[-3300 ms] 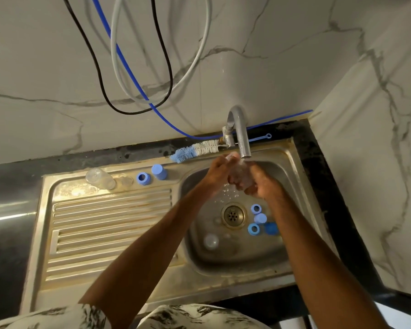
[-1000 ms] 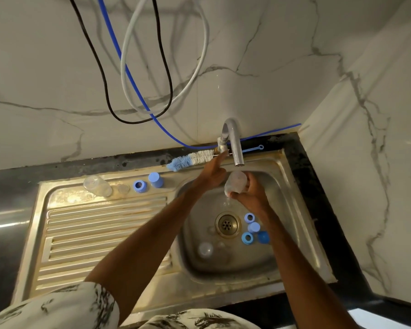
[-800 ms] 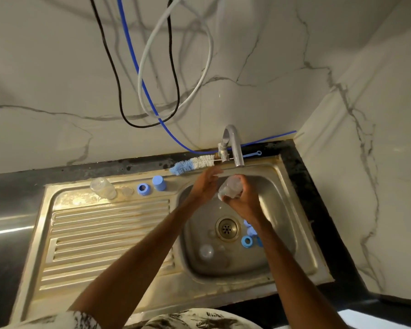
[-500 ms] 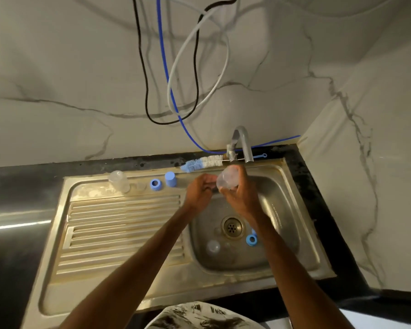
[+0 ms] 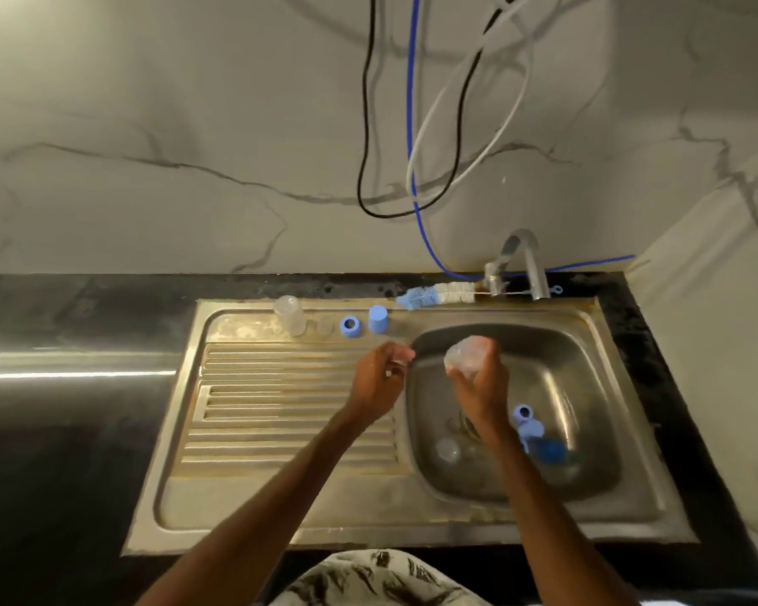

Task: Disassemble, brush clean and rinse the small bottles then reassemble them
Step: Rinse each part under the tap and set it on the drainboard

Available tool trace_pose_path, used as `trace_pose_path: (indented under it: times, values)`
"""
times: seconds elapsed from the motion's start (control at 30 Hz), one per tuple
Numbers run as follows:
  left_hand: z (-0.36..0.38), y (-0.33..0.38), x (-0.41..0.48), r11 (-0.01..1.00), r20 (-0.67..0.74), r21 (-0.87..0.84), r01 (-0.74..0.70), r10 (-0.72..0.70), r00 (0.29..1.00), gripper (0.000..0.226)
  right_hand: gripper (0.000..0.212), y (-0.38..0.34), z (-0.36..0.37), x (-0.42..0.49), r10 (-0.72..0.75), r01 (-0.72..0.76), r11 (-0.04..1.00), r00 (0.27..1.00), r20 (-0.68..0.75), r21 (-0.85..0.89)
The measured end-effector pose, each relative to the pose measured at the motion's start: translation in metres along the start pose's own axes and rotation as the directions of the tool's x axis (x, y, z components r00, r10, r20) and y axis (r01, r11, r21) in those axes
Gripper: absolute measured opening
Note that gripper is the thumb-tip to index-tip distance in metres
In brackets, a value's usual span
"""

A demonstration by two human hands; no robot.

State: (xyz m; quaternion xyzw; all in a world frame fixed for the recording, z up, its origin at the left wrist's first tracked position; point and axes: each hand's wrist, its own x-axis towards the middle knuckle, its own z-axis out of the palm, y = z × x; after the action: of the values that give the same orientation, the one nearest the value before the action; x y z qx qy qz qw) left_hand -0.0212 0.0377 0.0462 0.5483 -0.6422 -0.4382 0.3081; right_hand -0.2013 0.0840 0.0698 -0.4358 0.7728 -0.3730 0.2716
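Note:
My right hand (image 5: pixel 484 389) is closed around a small clear bottle (image 5: pixel 468 357), held tilted over the sink basin (image 5: pixel 587 387). My left hand (image 5: pixel 377 382) hovers at the basin's left rim with fingertips pinched together; whether something small sits between them is unclear. On the ledge behind the drainboard stand another clear bottle (image 5: pixel 289 314), a small clear piece (image 5: pixel 324 326), a blue ring (image 5: pixel 350 327) and a blue cap (image 5: pixel 378 318). In the basin lie a blue ring (image 5: pixel 521 412), two blue caps (image 5: pixel 531 429) and a clear piece (image 5: pixel 448 450).
A blue and white bottle brush (image 5: pixel 429 296) lies along the back ledge beside the faucet (image 5: pixel 528 264). The ribbed drainboard (image 5: pixel 281 408) spreads to the left. Black, blue and white cables (image 5: pixel 412 168) hang on the marble wall. Dark counter surrounds the sink.
My hands have come away from the faucet. The right hand carried the bottle left and down, and the left hand drew off toward the drainboard. My view swung left.

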Motion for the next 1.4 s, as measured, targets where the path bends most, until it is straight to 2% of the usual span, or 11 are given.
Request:
trace_pose_path:
  times: [0.1,0.2,0.27,0.4,0.5,0.6,0.73,0.87,1.03,1.27,1.4]
  values:
    - [-0.014,-0.007,-0.005,0.995,0.012,0.057,-0.078,0.077,0.997,0.039,0.064,-0.020,0.023,-0.001,-0.034,0.034,0.999,0.997,0.062,0.014]
    - [-0.025,-0.013,-0.008,0.946,0.017,0.132,-0.296,0.296,0.955,0.054,0.066,-0.042,0.048,-0.005,-0.059,0.054,0.998,0.981,0.186,0.028]
    - [-0.034,-0.018,-0.006,0.919,0.030,0.131,-0.372,0.371,0.928,0.054,0.071,-0.055,0.066,-0.009,-0.042,0.037,0.999,0.969,0.242,0.025]
    - [-0.059,-0.046,-0.006,0.944,-0.116,0.122,-0.306,0.319,0.941,0.047,0.067,-0.074,0.103,-0.012,-0.060,0.054,0.998,0.938,0.341,0.030]
    - [-0.082,-0.077,-0.003,0.983,-0.213,0.073,-0.165,0.178,0.961,0.049,0.078,-0.082,0.129,-0.010,-0.071,0.063,0.997,0.867,0.493,0.033]
    - [-0.106,-0.100,-0.001,0.999,-0.301,0.015,-0.048,0.051,0.952,0.050,0.088,-0.079,0.144,-0.008,-0.045,0.053,0.999,0.830,0.555,0.002]
    - [-0.125,-0.123,0.002,0.997,-0.363,-0.028,0.074,-0.079,0.928,0.052,0.056,-0.063,0.147,-0.003,-0.015,0.042,0.998,0.884,0.468,-0.047]
    - [-0.126,-0.140,0.005,0.988,-0.345,-0.016,0.151,-0.147,0.927,0.054,0.039,-0.056,0.148,0.003,0.019,0.017,0.997,0.899,0.438,-0.079]
    - [-0.121,-0.145,0.008,0.986,-0.348,0.053,0.159,-0.131,0.928,0.060,0.034,-0.052,0.145,0.009,0.037,0.006,0.995,0.910,0.414,-0.104]
    - [-0.110,-0.143,-0.007,0.972,-0.400,0.159,0.171,-0.095,0.912,0.096,0.032,-0.045,0.134,0.013,0.057,-0.014,0.993,0.923,0.380,-0.114]
    - [-0.102,-0.137,-0.007,0.970,-0.423,0.130,0.204,-0.132,0.896,0.100,0.033,-0.036,0.125,0.013,0.073,-0.035,0.993,0.932,0.356,-0.113]
